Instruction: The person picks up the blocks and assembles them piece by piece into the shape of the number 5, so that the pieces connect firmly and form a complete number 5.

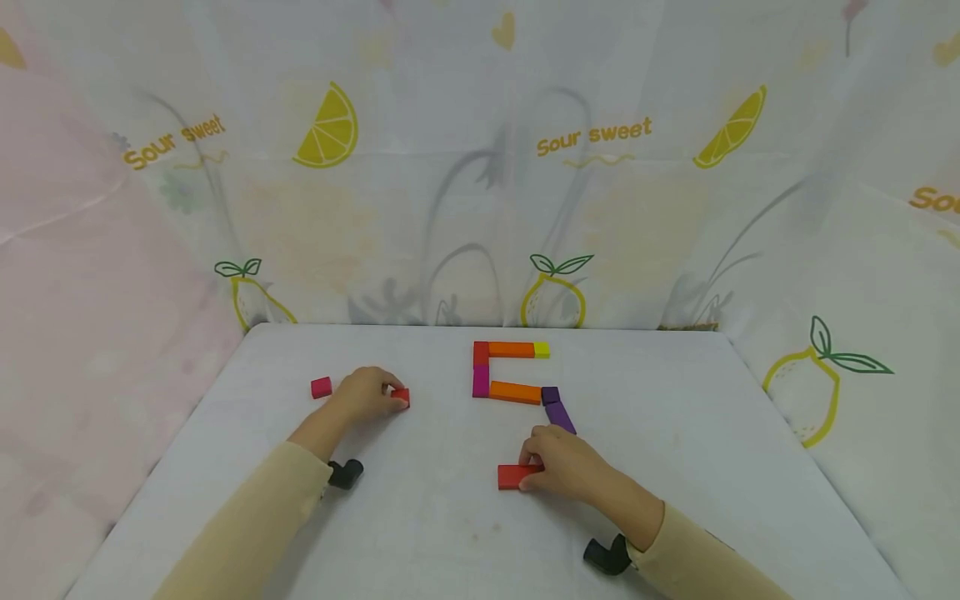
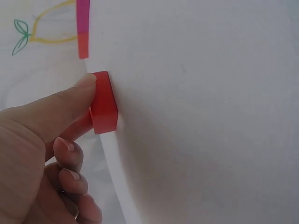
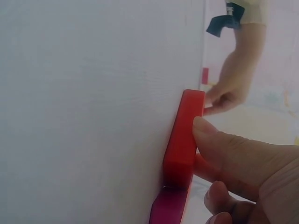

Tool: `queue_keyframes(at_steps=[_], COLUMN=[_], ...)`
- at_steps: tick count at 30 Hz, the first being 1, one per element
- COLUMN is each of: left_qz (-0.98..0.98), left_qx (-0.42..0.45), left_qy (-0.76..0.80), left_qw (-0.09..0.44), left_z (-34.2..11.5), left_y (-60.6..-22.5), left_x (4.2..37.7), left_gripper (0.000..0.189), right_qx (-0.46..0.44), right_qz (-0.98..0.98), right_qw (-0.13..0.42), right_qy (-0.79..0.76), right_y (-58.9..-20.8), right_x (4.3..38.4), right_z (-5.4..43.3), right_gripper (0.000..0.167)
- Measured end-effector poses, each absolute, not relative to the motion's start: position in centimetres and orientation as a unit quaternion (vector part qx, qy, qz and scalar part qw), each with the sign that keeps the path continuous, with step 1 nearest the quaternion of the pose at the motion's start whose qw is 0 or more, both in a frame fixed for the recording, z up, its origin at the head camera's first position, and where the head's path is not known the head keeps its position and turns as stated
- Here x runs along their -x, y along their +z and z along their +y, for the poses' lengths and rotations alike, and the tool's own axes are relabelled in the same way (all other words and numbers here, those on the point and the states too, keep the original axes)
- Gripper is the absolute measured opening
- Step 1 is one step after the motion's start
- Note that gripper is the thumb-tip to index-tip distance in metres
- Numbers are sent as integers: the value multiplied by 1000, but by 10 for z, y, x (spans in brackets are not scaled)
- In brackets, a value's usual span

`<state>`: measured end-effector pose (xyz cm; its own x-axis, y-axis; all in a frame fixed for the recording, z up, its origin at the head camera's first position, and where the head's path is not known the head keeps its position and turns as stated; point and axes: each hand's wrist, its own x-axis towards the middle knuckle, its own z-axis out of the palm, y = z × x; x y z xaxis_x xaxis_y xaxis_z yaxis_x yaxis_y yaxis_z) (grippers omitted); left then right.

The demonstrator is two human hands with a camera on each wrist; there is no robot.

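Thumb and fingers of my left hand (image 1: pixel 363 395) pinch a small red block (image 2: pixel 103 102) at the left of the white table. A pinkish-red block (image 1: pixel 321 387) lies just left of that hand. Lower and to the right, my right hand (image 1: pixel 567 463) pinches a longer red block (image 3: pixel 183 140) lying on the table. The right wrist view shows a dark magenta block (image 3: pixel 169 206) against that block's near end; in the head view the hand hides this end. A long purple block (image 1: pixel 560 417) lies just beyond the right hand's knuckles.
Farther back, blocks form a bent line: a yellow block (image 1: pixel 542 350), an orange block (image 1: pixel 512 350), a red block (image 1: pixel 481 354), a magenta block (image 1: pixel 481 382), another orange block (image 1: pixel 515 392) and a short purple block (image 1: pixel 551 395). A lemon-printed cloth (image 1: pixel 420 208) hangs behind the table.
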<state>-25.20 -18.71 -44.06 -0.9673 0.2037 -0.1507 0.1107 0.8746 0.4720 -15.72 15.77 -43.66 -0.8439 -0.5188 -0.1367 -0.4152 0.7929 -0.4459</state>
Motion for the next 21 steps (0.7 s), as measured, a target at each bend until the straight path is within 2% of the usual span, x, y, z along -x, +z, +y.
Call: queue_keyframes(at_steps=[21], left_qz=[942], left_qx=[-170], left_qy=[260], left_qw=[128], left_z=[-147], left_y=[-446], left_x=[229], left_gripper=[29], right_qx=[244], right_qz=[938], right_qw=[130], right_qy=[-210], right_y=[-436], right_x=[157], right_z=[158], right_gripper=[20])
